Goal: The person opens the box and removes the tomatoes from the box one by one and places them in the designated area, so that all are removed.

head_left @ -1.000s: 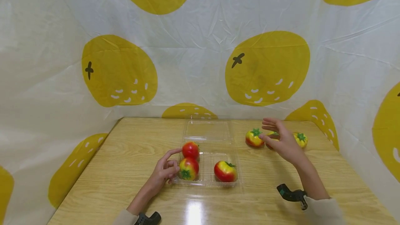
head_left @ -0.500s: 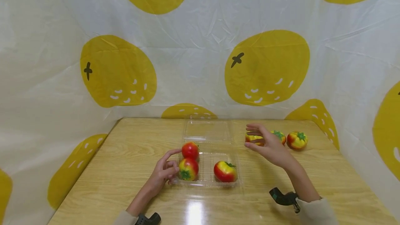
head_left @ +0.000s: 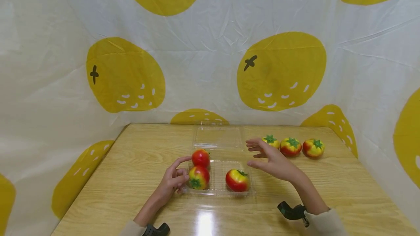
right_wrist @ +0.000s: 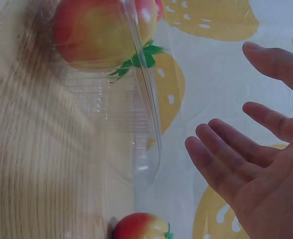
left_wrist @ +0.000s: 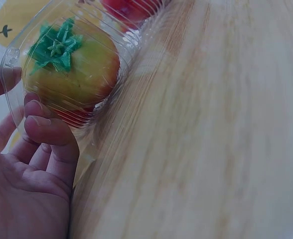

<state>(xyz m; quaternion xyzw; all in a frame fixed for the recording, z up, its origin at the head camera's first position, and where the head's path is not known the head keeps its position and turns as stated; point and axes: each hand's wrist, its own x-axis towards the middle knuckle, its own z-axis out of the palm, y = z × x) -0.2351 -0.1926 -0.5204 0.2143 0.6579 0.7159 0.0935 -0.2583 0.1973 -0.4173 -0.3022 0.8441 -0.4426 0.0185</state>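
Observation:
My left hand (head_left: 168, 181) grips the left rim of an open clear plastic clamshell container (head_left: 218, 192), thumb and fingers at its edge in the left wrist view. Two red-and-yellow toy tomatoes stand inside along the left, a far one (head_left: 201, 158) and a near one (head_left: 198, 177). A third toy tomato (head_left: 237, 180) sits at the near right corner. Just right of the container, my right hand (head_left: 273, 159) hovers with spread fingers and holds nothing. In the right wrist view its fingers (right_wrist: 226, 159) point toward the container wall.
Three more toy tomatoes stand in a row at the back right: a left one (head_left: 271, 141) partly hidden by the right hand, a middle one (head_left: 290, 147) and a right one (head_left: 313, 148). The container's lid (head_left: 218, 136) lies folded back on the wooden table (head_left: 157, 141).
My right hand has moved left and nearer, from over the row of toy tomatoes to beside the container, uncovering the row. My left hand has stayed at the rim.

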